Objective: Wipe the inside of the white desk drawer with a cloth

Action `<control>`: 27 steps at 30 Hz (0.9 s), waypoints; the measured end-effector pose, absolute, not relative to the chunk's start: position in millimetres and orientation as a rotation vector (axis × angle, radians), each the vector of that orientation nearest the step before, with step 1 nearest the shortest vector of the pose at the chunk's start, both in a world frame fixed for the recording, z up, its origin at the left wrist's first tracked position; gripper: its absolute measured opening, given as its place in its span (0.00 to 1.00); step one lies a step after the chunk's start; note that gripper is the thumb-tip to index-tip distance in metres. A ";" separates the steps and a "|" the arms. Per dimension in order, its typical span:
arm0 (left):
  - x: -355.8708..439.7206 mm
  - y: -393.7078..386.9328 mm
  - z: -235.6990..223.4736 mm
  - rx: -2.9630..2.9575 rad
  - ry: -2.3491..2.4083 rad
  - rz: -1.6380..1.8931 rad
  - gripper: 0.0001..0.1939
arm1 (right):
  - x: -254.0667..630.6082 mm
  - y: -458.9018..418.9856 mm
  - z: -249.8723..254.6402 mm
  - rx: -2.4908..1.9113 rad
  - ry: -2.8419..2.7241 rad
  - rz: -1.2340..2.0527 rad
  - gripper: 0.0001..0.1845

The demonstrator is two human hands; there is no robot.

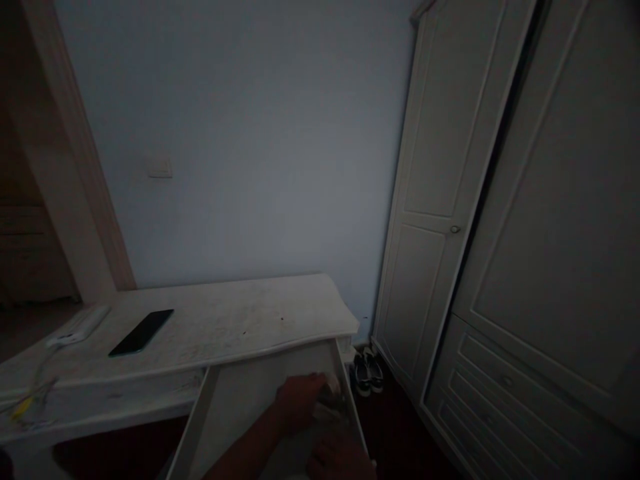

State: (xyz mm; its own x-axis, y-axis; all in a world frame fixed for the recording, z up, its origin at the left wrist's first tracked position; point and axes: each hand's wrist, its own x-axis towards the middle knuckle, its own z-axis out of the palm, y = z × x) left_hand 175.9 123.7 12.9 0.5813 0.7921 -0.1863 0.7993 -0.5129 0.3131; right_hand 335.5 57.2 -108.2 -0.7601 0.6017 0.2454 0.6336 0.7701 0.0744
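My left hand (299, 401) reaches into an open white drawer (250, 393) from the lower left, its fingers closed on a small pale thing (330, 403) near the drawer's right wall. That thing looks crumpled, with a greyish middle; dimness and blur hide its kind. Just below it, at the bottom edge of the view, is my right hand (340, 457), dark and smeared, so its fingers do not show clearly. The drawer is pulled out from under a worn white desk (240, 307).
A dark phone (143, 332) lies on the desk's left half, near a white power strip (80, 327) with a cable. Yellow-tagged wires (23, 407) hang at the front left. Shoes (367, 373) stand on the floor between desk and white wardrobe (430, 200).
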 end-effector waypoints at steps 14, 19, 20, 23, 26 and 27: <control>29.4 95.2 15.9 2.163 2.162 -0.067 0.28 | 339.2 21.8 -41.0 -1.079 -2.767 -0.185 0.22; 49.4 94.7 12.6 2.147 2.212 -0.051 0.25 | 339.2 20.8 -40.4 -1.104 -2.774 -0.169 0.22; 50.0 93.7 12.4 2.154 2.201 -0.050 0.25 | 339.1 20.8 -41.6 -1.111 -2.769 -0.174 0.21; 47.7 90.6 12.7 2.177 2.159 -0.058 0.29 | 339.1 21.8 -45.8 -1.112 -2.754 -0.182 0.20; 45.6 88.5 12.4 2.213 2.095 -0.064 0.33 | 339.4 22.5 -48.1 -1.096 -2.741 -0.187 0.19; 45.5 88.0 11.9 2.225 2.070 -0.064 0.34 | 339.5 22.5 -48.3 -1.098 -2.734 -0.190 0.19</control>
State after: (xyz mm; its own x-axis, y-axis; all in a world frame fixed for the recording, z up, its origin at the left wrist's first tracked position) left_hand 45.5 88.0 11.9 0.0741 0.9922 -0.1000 0.9965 -0.0698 0.0459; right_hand 339.5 22.5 -48.3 -0.7081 0.6703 0.2220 0.6946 0.7178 0.0483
